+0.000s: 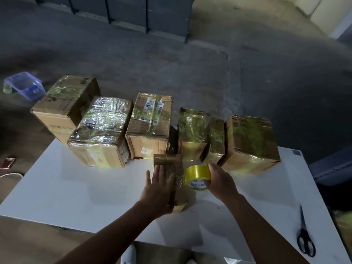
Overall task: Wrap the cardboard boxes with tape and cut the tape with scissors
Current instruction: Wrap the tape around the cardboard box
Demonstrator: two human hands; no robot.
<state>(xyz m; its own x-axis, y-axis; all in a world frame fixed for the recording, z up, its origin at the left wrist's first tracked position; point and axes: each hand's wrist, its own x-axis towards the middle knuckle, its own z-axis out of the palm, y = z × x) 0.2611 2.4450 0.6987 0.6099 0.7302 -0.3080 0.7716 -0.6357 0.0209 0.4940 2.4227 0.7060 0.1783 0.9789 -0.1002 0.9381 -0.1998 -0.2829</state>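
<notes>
Hands: left flat on small box | right gripping tape roll

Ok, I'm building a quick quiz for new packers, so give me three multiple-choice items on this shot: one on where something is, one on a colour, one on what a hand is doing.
1. Where do the scissors lie?
A) on top of a box
B) on the table, at the person's right
C) on the floor

2. What colour is the tape roll?
A) yellow
B) red
C) black

3. What is the left hand doing?
A) gripping the scissors
B) hanging idle off the table
C) resting flat on the small box

Answers: B, the scissors lie on the white tabletop near its right edge; A, the roll gripped by the right hand is yellow; C, its straight fingers lie on the box top.
</notes>
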